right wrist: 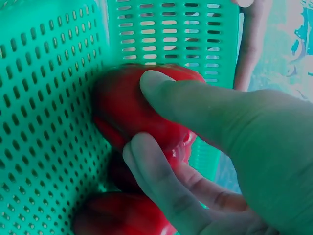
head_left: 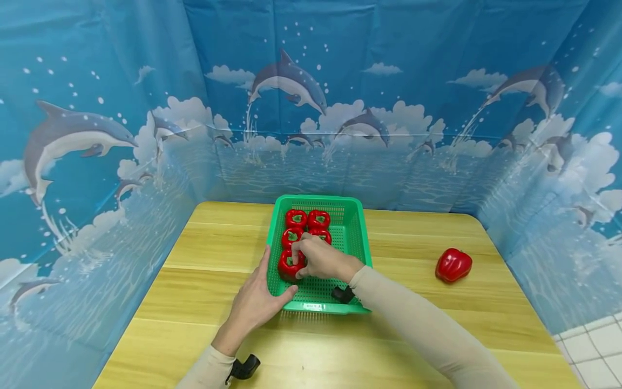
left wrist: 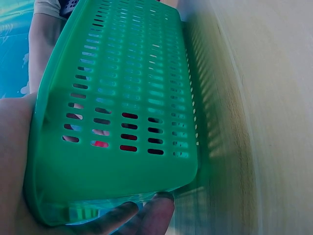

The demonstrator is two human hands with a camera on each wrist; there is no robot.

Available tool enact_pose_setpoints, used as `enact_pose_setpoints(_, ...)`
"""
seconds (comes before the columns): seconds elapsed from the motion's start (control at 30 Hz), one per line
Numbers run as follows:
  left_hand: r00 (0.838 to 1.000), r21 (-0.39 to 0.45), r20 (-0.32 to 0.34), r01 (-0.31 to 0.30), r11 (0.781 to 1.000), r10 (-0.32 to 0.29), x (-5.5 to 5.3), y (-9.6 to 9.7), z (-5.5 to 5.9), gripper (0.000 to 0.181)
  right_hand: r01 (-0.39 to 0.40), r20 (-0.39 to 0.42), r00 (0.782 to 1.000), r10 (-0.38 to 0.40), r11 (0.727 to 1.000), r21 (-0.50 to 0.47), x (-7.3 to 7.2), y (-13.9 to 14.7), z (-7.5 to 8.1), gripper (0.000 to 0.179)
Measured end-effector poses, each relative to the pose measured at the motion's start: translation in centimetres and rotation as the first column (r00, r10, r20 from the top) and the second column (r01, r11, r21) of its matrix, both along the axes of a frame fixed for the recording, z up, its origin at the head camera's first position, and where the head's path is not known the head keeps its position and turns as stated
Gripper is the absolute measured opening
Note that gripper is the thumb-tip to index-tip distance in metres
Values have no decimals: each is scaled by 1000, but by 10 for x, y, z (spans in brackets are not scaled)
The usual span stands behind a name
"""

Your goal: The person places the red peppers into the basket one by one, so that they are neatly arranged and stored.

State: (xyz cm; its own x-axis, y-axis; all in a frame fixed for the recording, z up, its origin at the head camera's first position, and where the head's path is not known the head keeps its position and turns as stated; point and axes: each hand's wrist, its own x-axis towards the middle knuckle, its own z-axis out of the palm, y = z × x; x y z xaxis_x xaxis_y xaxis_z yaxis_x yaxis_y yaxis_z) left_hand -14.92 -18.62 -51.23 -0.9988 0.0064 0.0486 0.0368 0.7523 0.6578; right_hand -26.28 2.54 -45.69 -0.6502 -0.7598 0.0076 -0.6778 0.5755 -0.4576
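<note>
A green plastic basket (head_left: 367,254) stands on the table with several red bell peppers (head_left: 296,218) in its left part. My right hand (head_left: 320,258) reaches inside and holds the front-left bell pepper (head_left: 288,268) between thumb and fingers. The right wrist view has this held pepper (right wrist: 117,98) near a basket corner, with another pepper (right wrist: 117,215) below it, partly behind the fingers. With my left hand (head_left: 255,300) I grip the basket's front-left corner, thumb at the front rim and fingers along the left side. Part of that hand (left wrist: 146,215) shows round the slotted basket wall (left wrist: 112,171).
One more red bell pepper (head_left: 453,265) lies on the wooden table (head_left: 413,232), well right of the basket. A blue dolphin-print curtain (head_left: 408,162) closes off the back and sides. White tiles (head_left: 597,346) show at the lower right.
</note>
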Motion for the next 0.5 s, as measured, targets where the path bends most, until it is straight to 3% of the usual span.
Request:
enact_pose_setpoints(0.3, 1000, 4, 7, -5, 1000, 5, 0, 2, -1, 122, 5, 75, 997, -2, 999, -40, 1, 16, 4, 30)
enact_pose_setpoints(0.5, 1000, 6, 10, -7, 1000, 7, 0, 3, -1, 122, -32, 79, 996, 35, 999, -39, 1, 27, 4, 35)
